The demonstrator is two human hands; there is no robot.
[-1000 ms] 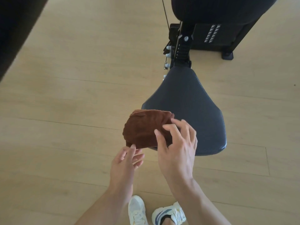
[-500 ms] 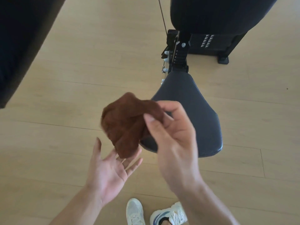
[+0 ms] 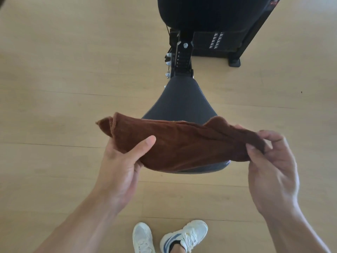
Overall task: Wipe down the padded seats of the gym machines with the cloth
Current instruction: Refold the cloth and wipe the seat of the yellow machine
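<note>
A brown cloth (image 3: pixel 184 143) is stretched out flat between both hands, above the near half of a dark padded seat (image 3: pixel 180 101). My left hand (image 3: pixel 122 167) grips the cloth's left end, thumb on top. My right hand (image 3: pixel 271 161) pinches its right end between thumb and fingers. The seat is wide at the near end and narrows toward the machine's post; its front edge shows just under the cloth. A black padded backrest (image 3: pixel 206 13) fills the top of the view.
The black seat post (image 3: pixel 183 57) with adjustment holes and knobs rises behind the seat, with the machine's base frame (image 3: pixel 233 61) to its right. Light wooden floor lies all around. My white shoes (image 3: pixel 169 236) stand at the bottom edge.
The cloth was bunched in my right hand; now my left hand has taken its other end and it is spread wide between both hands over the seat.
</note>
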